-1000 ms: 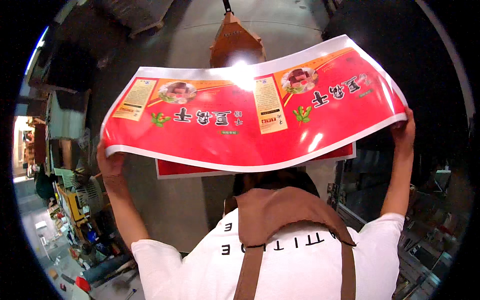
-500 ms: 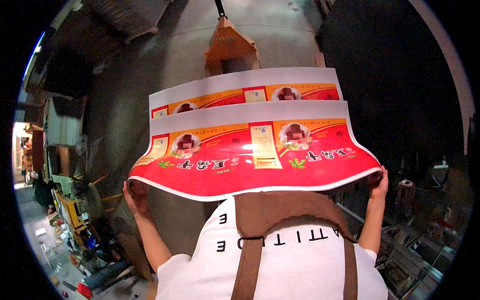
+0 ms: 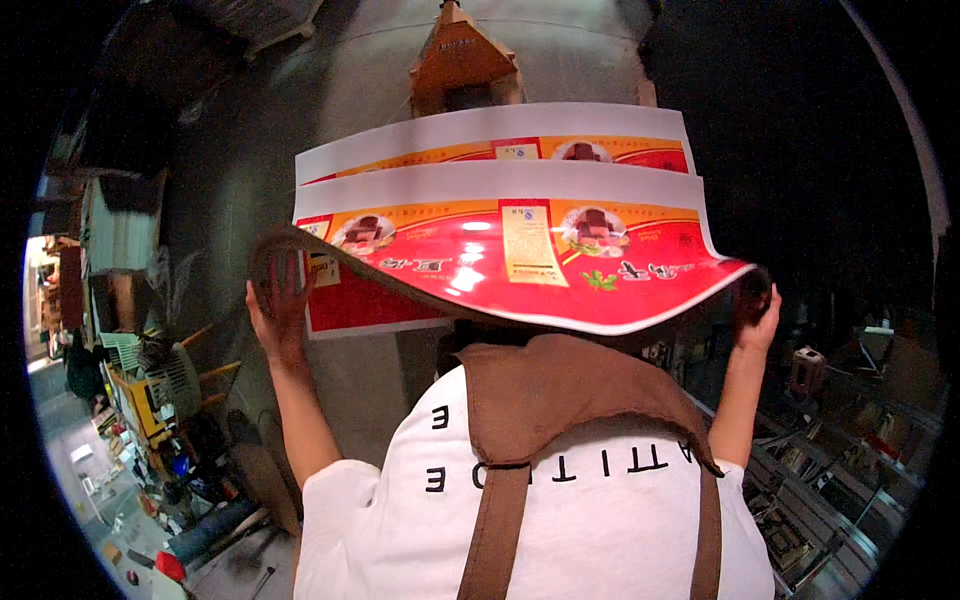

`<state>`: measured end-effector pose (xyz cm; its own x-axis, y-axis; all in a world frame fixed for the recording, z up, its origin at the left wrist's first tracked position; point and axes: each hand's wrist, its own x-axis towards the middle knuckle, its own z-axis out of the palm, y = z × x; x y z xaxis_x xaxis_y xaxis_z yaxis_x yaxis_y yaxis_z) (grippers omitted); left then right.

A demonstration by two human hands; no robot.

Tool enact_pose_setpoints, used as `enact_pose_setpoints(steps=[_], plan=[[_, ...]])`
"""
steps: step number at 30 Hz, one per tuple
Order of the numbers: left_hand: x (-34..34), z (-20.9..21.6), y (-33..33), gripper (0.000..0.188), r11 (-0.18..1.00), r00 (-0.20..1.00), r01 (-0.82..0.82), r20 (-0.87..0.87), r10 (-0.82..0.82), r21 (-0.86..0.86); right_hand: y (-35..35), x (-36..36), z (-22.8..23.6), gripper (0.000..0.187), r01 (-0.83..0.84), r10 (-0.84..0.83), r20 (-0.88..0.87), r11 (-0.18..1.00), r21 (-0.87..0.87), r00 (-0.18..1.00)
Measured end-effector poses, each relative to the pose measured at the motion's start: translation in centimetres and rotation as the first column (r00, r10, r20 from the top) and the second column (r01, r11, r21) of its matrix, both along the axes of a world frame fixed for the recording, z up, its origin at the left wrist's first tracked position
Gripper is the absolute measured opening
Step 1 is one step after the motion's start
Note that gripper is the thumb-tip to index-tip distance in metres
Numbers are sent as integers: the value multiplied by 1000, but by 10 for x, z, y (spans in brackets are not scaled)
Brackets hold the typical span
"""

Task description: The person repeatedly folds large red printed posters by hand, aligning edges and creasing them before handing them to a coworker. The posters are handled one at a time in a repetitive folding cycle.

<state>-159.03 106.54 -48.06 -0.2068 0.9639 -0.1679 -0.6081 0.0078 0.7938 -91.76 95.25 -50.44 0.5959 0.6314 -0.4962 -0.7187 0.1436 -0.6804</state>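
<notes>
A large printed sheet (image 3: pixel 470 250), red and orange with food pictures and a white far margin, bows upward in front of my chest. Its near left corner is curled up. At that corner, my left hand (image 3: pixel 280 318) grips the edge, its fingers partly behind the paper. My right hand (image 3: pixel 760 318) is closed on the near right corner, which also curls. Below lies a second matching sheet (image 3: pixel 400 137); its far margin shows beyond the upper sheet, and its near left part shows under the lifted corner.
An orange pallet-jack-like piece (image 3: pixel 465 65) stands on the floor beyond the sheets. To the left are a yellow frame (image 3: pixel 140 405), stacked goods and scattered items. Metal racks (image 3: pixel 830 500) are at the lower right, with a small box-like item (image 3: pixel 806 370) above them.
Both hands have risen a little with the upper sheet. Its near left corner has lifted and curled farther, baring part of the sheet below.
</notes>
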Motion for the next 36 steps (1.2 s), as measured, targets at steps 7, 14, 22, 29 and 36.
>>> enact_pose_setpoints(steps=[7, 14, 22, 29, 36], plan=[[-64, -5, 4, 41, 999, 999, 21, 38, -19, -50, 12, 52, -27, 25, -28, 26, 20, 996, 80, 999], [-149, -53, -35, 43, 997, 988, 74, -133, -73, 7, -50, 21, -22, 33, 12, -27, 187, 996, 83, 982], [-96, -80, -57, 47, 975, 970, 219, 119, -213, -42, -81, -5, -53, 38, -126, 122, 41, 987, 97, 992], [-66, -67, -37, 42, 986, 971, 162, 183, -154, -32, -46, -41, -22, 30, 6, -4, -13, 992, 125, 1000], [-43, -34, -17, 38, 984, 989, 43, 145, -18, -173, -42, -21, -15, 29, -13, 12, 20, 998, 54, 1000]])
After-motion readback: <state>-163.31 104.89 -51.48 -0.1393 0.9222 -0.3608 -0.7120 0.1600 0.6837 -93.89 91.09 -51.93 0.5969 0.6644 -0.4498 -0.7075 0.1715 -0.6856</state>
